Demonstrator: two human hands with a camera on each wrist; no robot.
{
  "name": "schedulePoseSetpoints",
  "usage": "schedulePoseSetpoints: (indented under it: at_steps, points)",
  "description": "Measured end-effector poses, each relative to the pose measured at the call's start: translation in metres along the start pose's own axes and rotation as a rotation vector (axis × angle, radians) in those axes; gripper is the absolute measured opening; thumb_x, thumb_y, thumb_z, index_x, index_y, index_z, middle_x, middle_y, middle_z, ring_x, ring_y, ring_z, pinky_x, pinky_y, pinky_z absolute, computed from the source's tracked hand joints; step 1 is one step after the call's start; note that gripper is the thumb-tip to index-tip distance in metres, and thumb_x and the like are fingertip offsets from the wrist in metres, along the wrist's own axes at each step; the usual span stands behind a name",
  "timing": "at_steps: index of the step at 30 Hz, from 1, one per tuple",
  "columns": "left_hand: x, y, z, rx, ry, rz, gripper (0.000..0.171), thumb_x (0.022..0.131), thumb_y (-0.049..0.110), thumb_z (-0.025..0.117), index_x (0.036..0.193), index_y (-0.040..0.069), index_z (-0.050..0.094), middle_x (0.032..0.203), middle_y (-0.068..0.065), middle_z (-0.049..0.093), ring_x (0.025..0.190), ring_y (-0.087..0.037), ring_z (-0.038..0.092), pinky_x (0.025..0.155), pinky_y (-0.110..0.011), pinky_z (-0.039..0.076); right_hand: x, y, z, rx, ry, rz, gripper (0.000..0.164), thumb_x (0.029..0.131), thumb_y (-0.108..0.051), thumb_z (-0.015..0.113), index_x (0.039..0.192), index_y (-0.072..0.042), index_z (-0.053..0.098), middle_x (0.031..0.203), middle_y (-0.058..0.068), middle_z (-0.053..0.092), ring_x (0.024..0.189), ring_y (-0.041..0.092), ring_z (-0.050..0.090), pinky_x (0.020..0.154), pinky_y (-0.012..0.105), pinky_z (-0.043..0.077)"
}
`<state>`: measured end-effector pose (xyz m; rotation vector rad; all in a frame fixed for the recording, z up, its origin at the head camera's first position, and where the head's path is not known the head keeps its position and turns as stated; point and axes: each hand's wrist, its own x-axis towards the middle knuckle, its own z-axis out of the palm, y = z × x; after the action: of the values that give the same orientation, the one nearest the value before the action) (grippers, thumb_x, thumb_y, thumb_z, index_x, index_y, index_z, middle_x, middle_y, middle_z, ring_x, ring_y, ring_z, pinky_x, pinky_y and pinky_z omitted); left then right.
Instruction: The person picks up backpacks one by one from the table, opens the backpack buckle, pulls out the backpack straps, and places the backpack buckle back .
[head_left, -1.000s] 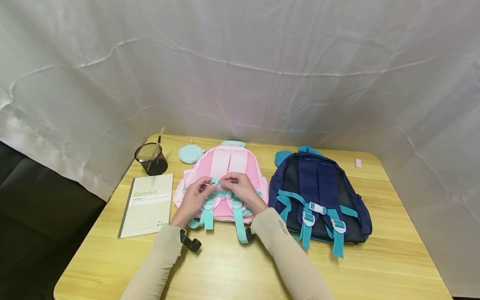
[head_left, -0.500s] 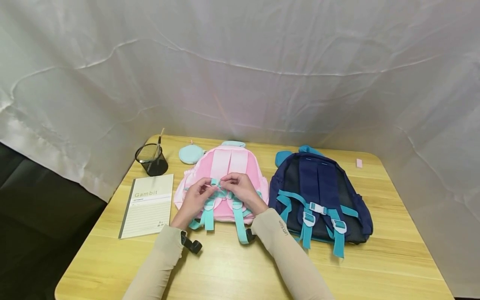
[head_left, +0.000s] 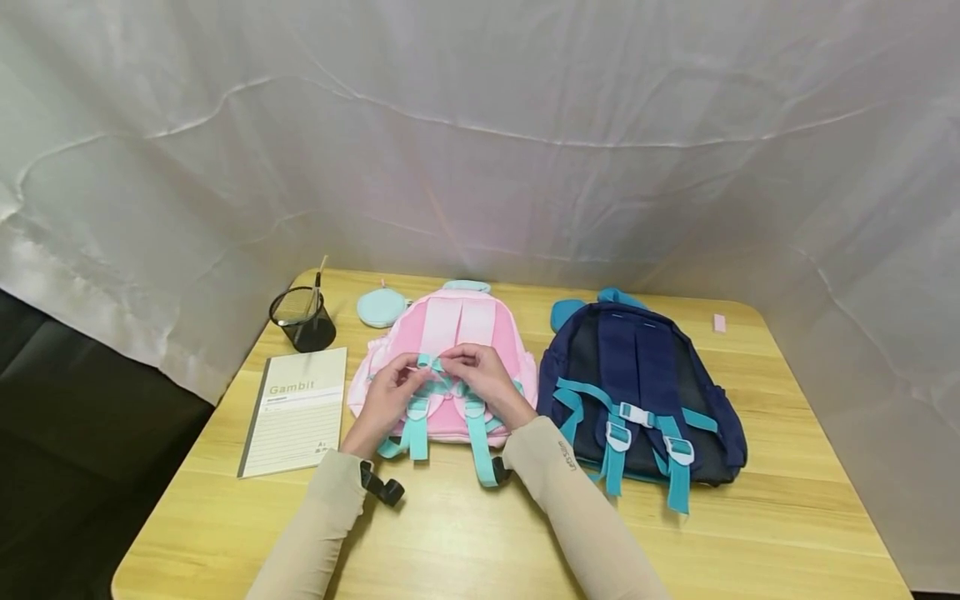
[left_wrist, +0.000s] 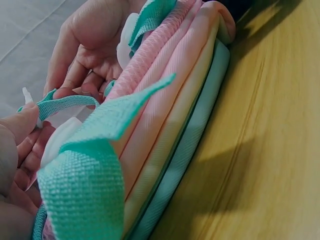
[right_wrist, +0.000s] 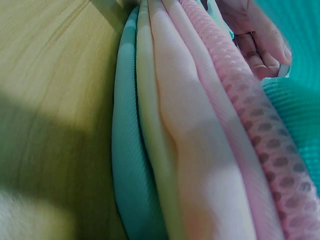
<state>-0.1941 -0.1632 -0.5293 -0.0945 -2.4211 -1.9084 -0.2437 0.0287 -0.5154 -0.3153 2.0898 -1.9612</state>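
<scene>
A pink backpack point(head_left: 401, 337) lies with its straps facing up, teal webbing ends hanging over its near edge. Over its middle, my left hand point(head_left: 384, 400) pinches a small white plastic buckle piece point(left_wrist: 28, 97) between thumb and fingers. A thin teal chest strap point(left_wrist: 70, 103) runs from that piece towards my right hand point(head_left: 486, 377), whose fingertips pinch the strap close by. In the left wrist view a loose teal strap end point(left_wrist: 82, 185) covers part of the work. The right wrist view mostly shows the bag's pink mesh edge point(right_wrist: 250, 110), with the left hand's fingers behind it.
A navy backpack point(head_left: 637, 350) with blue straps lies to the right. At left are a notebook point(head_left: 296, 425) and a black mesh pen cup point(head_left: 311, 332). A light blue round pouch point(head_left: 381, 307) sits behind, a pink eraser-like block point(head_left: 719, 323) at the far right.
Both hands stay over the pink backpack with the teal strap between their fingertips. The strap's small loop shifts slightly and shows flatter now; nothing else on the table moves.
</scene>
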Motion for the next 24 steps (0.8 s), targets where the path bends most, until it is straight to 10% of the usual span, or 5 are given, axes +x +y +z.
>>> schedulePoseSetpoints:
  at_steps: [24]
  points:
    - [-0.0002,-0.0031,-0.0008,-0.022,-0.010,0.018,0.022,0.102,0.026,0.068,0.118,0.012,0.070,0.094,-0.008,0.065,0.082,-0.015,0.056,0.067,-0.022,0.045,-0.0007,-0.0009,0.0019,0.002,-0.018,0.018,0.020,0.098,-0.014,0.072,0.113,-0.001,0.076,0.102,0.007,0.078,0.088,0.008,0.068,0.080,0.021,0.053]
